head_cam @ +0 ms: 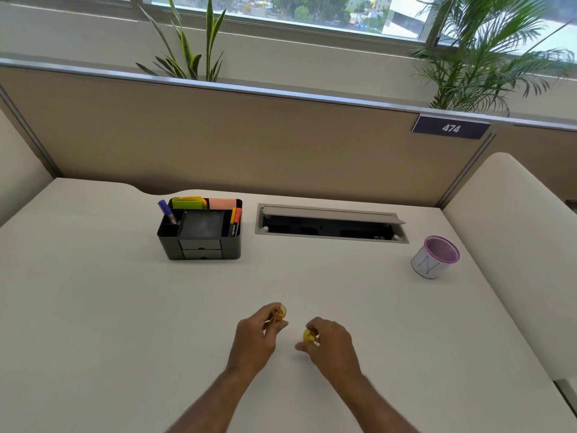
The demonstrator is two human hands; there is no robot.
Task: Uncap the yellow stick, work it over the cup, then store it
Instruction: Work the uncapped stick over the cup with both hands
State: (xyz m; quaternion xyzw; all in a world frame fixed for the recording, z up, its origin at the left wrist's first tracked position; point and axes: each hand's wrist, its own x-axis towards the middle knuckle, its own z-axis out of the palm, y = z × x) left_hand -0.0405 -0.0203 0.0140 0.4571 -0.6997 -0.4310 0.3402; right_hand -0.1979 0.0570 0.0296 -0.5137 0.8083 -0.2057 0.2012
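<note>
Left grip (pixel 262 331) clenches the yellow stick (pixel 278 314), its open end facing up; right grip (pixel 327 340) pinches the yellow cap (pixel 309 335), held apart from the stick. Both hover low over the white surface (pixel 125 307). Pink mesh cup (pixel 435 257) stands well apart, far right; black organizer (pixel 199 232) sits beyond.
</note>
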